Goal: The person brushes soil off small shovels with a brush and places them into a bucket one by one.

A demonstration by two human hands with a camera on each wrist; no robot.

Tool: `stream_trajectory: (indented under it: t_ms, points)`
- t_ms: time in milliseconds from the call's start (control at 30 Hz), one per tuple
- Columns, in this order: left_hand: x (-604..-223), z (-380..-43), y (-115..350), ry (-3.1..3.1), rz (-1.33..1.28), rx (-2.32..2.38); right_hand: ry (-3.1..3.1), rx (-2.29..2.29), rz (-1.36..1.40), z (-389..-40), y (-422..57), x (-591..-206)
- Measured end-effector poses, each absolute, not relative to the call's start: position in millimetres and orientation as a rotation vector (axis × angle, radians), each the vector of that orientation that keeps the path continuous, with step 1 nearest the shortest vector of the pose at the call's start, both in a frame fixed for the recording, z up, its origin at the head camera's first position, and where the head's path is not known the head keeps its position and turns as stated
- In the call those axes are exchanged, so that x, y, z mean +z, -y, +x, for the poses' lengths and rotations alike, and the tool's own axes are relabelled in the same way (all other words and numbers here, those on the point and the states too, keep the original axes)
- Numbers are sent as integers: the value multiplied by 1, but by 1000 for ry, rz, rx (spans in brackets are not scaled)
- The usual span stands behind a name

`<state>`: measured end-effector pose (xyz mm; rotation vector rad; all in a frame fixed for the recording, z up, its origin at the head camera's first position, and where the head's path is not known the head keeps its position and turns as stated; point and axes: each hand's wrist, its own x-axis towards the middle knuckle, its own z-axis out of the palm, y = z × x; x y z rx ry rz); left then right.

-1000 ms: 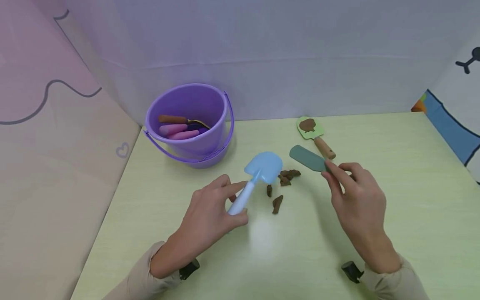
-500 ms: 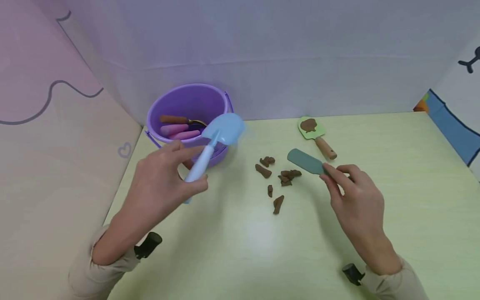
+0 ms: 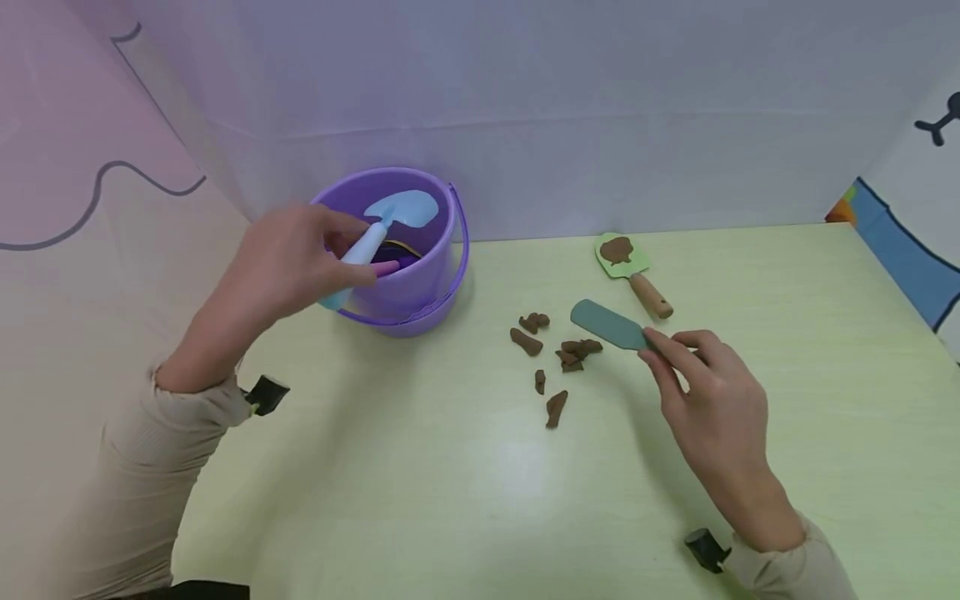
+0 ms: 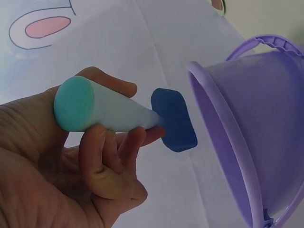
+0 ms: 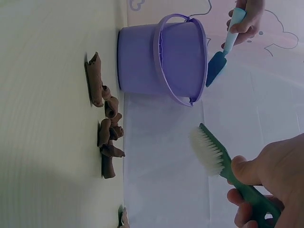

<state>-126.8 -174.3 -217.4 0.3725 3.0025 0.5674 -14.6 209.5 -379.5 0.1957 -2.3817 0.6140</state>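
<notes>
My left hand (image 3: 277,258) grips a light-blue hand trowel (image 3: 405,208) by its pale handle, the blade above the mouth of a purple bucket (image 3: 420,287). In the left wrist view the handle's turquoise end (image 4: 73,104) faces the camera, and the blade is beside the bucket's rim. My right hand (image 3: 716,408) holds a green brush (image 3: 607,325) above the table; its white bristles (image 5: 207,151) show in the right wrist view. Several brown curled pieces (image 3: 573,354) lie on the table, left of and below the brush head.
A small green spade (image 3: 624,258) with a wooden handle and a brown patch lies at the back of the table. Tools, among them one with a pink handle (image 3: 386,268), are inside the bucket. A pale cloth wall (image 3: 600,167) stands behind the table.
My left hand has carried the trowel up and left, from beside the brown pieces to over the bucket. My right hand and the brush have shifted only slightly left.
</notes>
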Motion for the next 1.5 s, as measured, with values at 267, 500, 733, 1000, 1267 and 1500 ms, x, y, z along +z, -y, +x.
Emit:
stream_trajectory:
  t_ms: [267,500,733,1000,1267,1500]
  points:
    - [-223,-172,184,-2870,333,401,2407,637,216,-15,-209,-380]
    - [-238,-198,183,-2822,371,229,2380,658,272,-16,-208,-381]
    - [-241,-210,176,-2806,337,117,2360,683,327,-17,-207,-382]
    - [-249,-220,168,-2809,382,14,2410,657,346,-18,-205,-383]
    - [-255,-220,159,-2790,330,-80,2409,614,405,-20,-204,-384]
    - [-256,-217,148,-2772,357,-176,2389,616,450,-23,-202,-386]
